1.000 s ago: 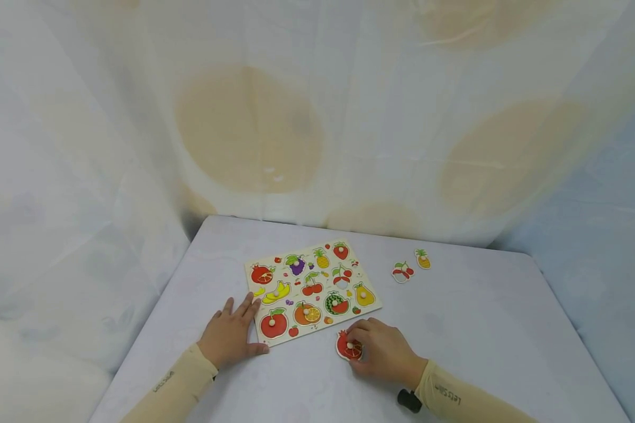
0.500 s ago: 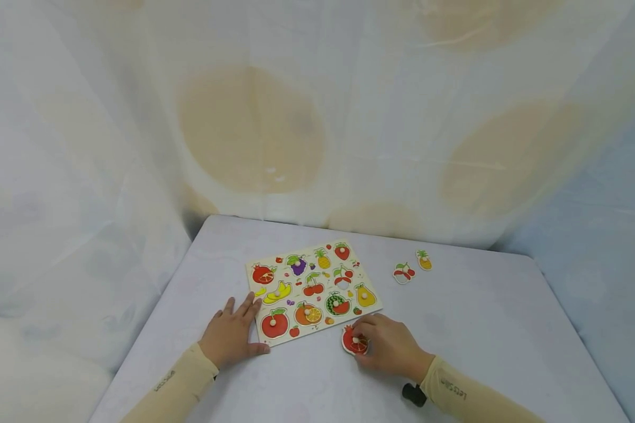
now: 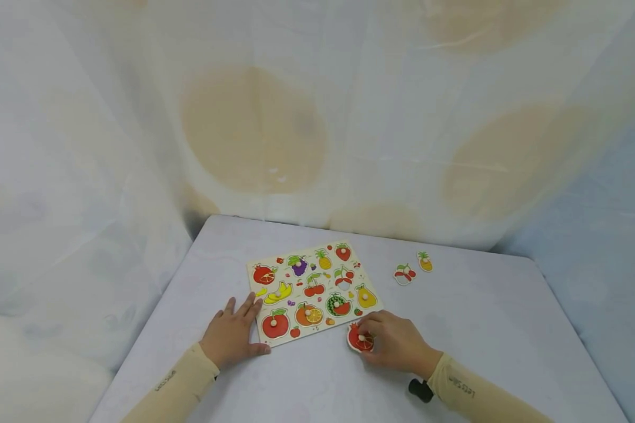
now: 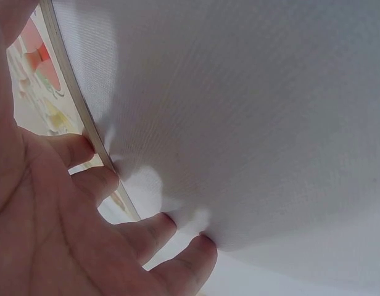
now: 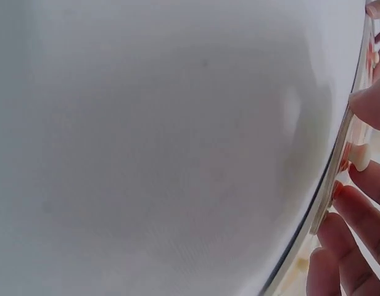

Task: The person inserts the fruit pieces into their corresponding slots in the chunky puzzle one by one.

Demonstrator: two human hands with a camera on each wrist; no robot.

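In the head view a wooden fruit puzzle board (image 3: 267, 261) lies tilted on the table, most of its fruit pictures bearing small knobs. At its lower left corner rests my left hand (image 3: 230, 333), fingers spread and thumb against the edge. The left wrist view shows its fingertips (image 4: 100, 182) along the board's rim. My right hand (image 3: 402, 342) grips a red pomegranate puzzle piece (image 3: 356, 338) by its sides, just in front of the board's right corner. In the right wrist view its thumb (image 5: 372, 105) and fingers hold the piece, with its pale knob (image 5: 361, 158) standing out.
A loose cherry puzzle piece (image 3: 404, 274) and a loose pineapple puzzle piece (image 3: 425, 262) lie right of the board. A black wrist camera (image 3: 420, 390) hangs under the right wrist. A pale cloth covers the table (image 3: 487, 317), and curtains (image 3: 381, 147) hang behind it.
My right hand has moved slightly to the right and away from me, carrying the pomegranate piece along. The left hand stays at the board's edge.
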